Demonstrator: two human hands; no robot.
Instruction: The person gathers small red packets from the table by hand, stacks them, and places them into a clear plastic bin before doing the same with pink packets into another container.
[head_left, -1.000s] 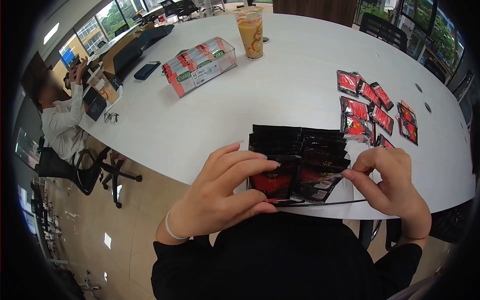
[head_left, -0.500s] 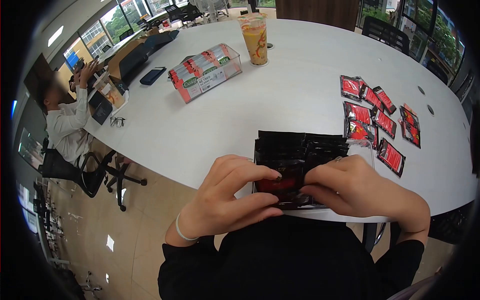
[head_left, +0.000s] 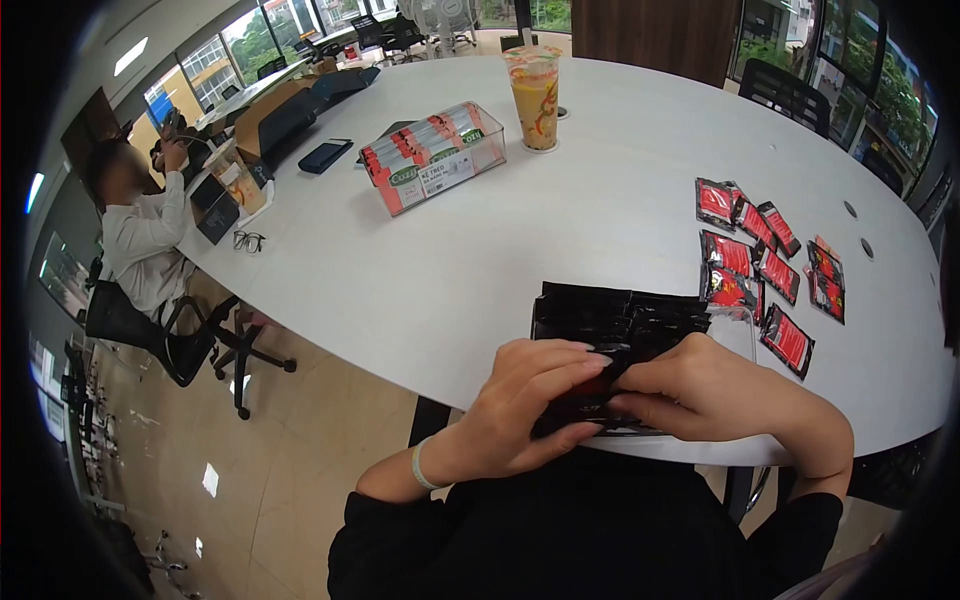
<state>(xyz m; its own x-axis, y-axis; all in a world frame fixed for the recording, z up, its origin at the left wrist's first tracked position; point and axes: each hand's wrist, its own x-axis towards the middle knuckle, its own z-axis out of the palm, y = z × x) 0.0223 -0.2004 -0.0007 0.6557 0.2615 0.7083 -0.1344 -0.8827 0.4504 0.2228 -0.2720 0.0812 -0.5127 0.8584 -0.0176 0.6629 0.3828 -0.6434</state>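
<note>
Left hand (head_left: pixel 530 400) and right hand (head_left: pixel 700 390) meet at the near edge of the white oval table (head_left: pixel 480 250), fingers curled in and pinching the front sachet of a row of glossy black sachets with red print (head_left: pixel 615 320); left fingertips (head_left: pixel 590 362) lie on top of that sachet, right fingertips (head_left: pixel 632 385) touching them from the other side; both hands closed narrow on the same packet, thumbs underneath, exact grip partly hidden; the black sachets stand upright, packed one behind another in a clear plastic tray (head_left: pixel 738 318), whose far right corner shows just beside the right hand; the tray sits at the table's near edge, directly in front of the person; a thin pale bracelet (head_left: pixel 418 466) on the left wrist; black sleeves on both arms; to the right of the tray, loose red and black foil sachets (head_left: pixel 765 255) lie flat and scattered on the table top, some overlapping, nearest one just beside the tray; well apart toward the far side, a clear rectangular box of red, white and green stick packets (head_left: pixel 435 155) sits at an angle; behind it a tall clear plastic cup of orange drink (head_left: pixel 536 85) stands upright; a dark blue flat case (head_left: pixel 324 155) lies near the left table edge; folded eyeglasses (head_left: pixel 248 241) rest at the left rim; another person in a white shirt (head_left: pixel 145 235) sits on a black office chair at the left, hands raised near the head.
</note>
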